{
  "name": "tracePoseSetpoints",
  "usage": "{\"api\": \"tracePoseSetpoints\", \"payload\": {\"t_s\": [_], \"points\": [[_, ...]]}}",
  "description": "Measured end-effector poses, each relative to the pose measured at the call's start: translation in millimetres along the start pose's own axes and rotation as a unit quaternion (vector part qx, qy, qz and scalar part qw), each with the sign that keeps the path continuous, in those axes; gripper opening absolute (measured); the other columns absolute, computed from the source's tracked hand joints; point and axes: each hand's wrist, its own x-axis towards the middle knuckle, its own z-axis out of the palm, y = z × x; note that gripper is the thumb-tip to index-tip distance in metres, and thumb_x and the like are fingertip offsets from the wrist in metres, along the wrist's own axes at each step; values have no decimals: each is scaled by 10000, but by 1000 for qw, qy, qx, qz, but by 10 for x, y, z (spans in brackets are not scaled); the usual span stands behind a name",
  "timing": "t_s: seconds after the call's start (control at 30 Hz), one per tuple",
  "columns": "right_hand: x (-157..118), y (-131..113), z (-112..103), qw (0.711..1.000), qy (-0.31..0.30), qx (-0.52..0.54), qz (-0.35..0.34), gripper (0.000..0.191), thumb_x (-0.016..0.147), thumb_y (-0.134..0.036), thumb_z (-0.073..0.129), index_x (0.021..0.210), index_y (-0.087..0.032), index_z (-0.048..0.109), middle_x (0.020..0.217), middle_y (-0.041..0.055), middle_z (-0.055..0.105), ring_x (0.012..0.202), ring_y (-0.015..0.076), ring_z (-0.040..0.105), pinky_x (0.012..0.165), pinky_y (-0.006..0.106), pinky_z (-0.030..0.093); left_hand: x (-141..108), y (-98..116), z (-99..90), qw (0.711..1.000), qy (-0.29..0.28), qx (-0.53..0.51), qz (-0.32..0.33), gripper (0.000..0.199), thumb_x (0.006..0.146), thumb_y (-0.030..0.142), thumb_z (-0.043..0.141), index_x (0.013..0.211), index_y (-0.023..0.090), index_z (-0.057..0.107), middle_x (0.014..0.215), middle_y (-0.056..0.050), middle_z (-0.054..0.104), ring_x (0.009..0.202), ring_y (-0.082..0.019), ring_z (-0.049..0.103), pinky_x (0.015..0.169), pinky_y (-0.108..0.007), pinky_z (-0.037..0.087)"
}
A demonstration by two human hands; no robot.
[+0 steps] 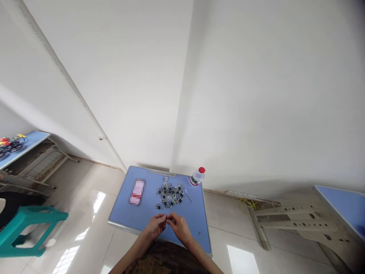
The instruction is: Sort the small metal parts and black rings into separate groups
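Seemingly, left hand (156,225) and right hand (179,227) pinch a tiny part (167,219) (likely light, stiff; hold its edges) near the hardware pile (171,193)

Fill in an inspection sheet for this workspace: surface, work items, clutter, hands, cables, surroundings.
Surface: blue tabletop, pale rim.
Work items: loose pile of small metal-and-black parts, beyond the hands.
Clutter: red-capped bottle, upright, far right; pixelated pink item, left; thin slender item, right of the pile.
Hands: left hand and right hand meet at the fingertips; anything between is too small to identify.
Cables: yellow strands low by the wall, possibly a cable.
Surroundings: white wall ahead; green stool, left; blue-topped desks on the left and right.
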Motion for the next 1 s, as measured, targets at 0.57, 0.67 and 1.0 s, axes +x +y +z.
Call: {"api": "tracePoseSetpoints", "payload": {"t_s": [0.57,0.67,1.0], "points": [[-53,261,-192,993,-72,-72,-65,113,866,-249,568,865,-236,679,835,22,766,796,205,694,766,298,489,-54,-251,181,995,48,59,58,496,398,364,1016,725,123,732,642,-26,684,588,-103,598,602,-229,384],[54,209,-227,992,-67,-78,-73,112,868,-252,566,851,-251,677,828,18,765,792,218,699,753,310,492,-15,-85,241,991,70,78,79,469,444,369,1007,734,136,722,578,13,636,548,-91,565,575,-222,353],[250,242,-311,999,-3,32,30,141,820,-224,585,695,-225,651,678,15,711,668,197,649,675,305,503,119,361,428,995,72,48,47,169,716,123,871,798,143,724,705,-13,691,598,-72,604,601,-182,465]]}}
